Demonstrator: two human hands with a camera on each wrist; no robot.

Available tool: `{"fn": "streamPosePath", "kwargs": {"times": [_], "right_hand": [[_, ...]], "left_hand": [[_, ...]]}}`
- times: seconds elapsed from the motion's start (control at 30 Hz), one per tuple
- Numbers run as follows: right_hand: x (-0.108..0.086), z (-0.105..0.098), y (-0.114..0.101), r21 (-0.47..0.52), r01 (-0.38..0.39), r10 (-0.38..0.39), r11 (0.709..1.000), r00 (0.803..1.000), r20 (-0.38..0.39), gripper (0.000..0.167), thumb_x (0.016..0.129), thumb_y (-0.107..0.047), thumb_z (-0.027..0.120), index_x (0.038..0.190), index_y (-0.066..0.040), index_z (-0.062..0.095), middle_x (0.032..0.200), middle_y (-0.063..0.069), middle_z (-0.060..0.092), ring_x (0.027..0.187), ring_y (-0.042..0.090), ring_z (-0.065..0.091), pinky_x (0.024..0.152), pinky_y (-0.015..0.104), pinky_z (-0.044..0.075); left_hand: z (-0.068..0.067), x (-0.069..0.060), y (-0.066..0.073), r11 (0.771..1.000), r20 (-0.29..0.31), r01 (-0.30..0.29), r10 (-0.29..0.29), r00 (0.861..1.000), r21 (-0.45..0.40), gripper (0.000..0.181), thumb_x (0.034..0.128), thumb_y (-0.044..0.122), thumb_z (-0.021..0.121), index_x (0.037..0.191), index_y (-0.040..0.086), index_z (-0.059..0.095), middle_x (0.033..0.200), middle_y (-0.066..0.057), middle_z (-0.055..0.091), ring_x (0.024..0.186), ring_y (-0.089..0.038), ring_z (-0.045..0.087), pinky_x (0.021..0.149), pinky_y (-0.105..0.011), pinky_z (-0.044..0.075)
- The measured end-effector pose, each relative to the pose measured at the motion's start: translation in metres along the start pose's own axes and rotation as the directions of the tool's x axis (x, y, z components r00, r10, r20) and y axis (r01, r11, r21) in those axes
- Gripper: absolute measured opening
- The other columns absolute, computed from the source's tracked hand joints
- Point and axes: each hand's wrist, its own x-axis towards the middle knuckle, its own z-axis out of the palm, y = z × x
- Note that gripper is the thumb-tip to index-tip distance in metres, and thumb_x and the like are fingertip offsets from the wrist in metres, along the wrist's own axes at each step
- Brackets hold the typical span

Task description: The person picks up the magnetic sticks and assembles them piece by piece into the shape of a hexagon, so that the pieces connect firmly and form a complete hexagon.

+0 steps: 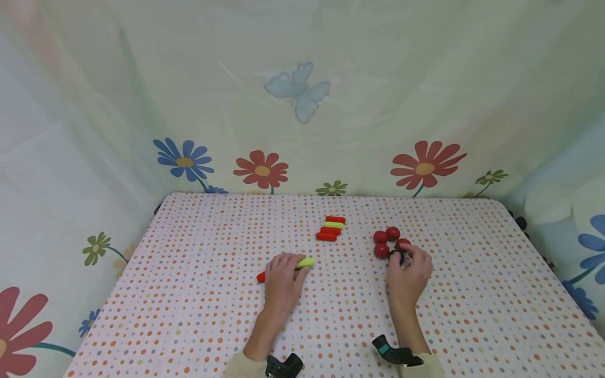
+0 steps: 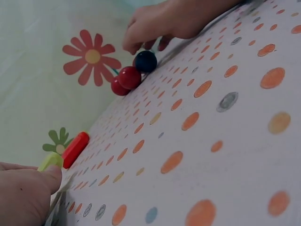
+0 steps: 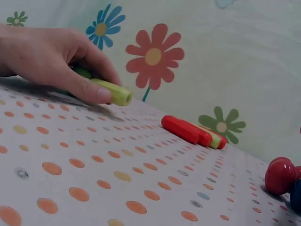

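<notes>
My left hand (image 1: 283,278) grips a yellow-green marker (image 1: 304,263), its end sticking out past thumb and fingers; in the right wrist view the marker (image 3: 117,93) is pinched by the thumb. A red piece (image 1: 261,277) shows at that hand's left side, and something green (image 3: 82,72) lies beneath the palm. My right hand (image 1: 409,275) has its fingers around a dark blue ball (image 1: 396,255) beside several red balls (image 1: 381,251). In the left wrist view the dark ball (image 2: 146,61) sits below the right fingers, touching a red ball (image 2: 130,77).
A row of red markers (image 1: 326,237) with a yellow-green one (image 1: 333,225) among them lies between the hands, farther back. The dotted cloth (image 1: 208,294) covers the table, and a flowered curtain (image 1: 359,131) hangs behind it.
</notes>
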Motion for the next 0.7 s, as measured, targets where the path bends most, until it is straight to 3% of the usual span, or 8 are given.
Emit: {"fn": "streamPosePath", "kwargs": {"times": [0.27,0.7], "right_hand": [[-0.0042,-0.0007,-0.0029,-0.098,-0.133,0.142,0.986,0.986,0.091,0.03,0.082,0.0,0.055,0.112,-0.002,0.061,0.128,0.021,0.046,0.127,0.038,0.039,0.103,0.059,0.038],[-0.0038,0.0012,-0.0051,-0.175,-0.181,0.202,0.968,0.973,0.11,0.032,0.081,0.001,0.056,0.113,-0.001,0.059,0.13,0.023,0.043,0.126,0.039,0.037,0.103,0.061,0.039]], "left_hand": [[0.0015,-0.0017,-0.0008,1.0,-0.006,-0.002,0.002,1.0,-0.009,0.029,0.0905,0.034,0.067,0.117,0.022,0.066,0.114,0.004,0.067,0.116,-0.018,0.054,0.103,-0.043,0.04],[0.0007,-0.002,0.0005,1.0,-0.01,-0.008,0.007,1.0,-0.012,0.031,0.0898,0.035,0.068,0.118,0.022,0.067,0.114,0.003,0.068,0.116,-0.018,0.053,0.101,-0.042,0.04]]}}
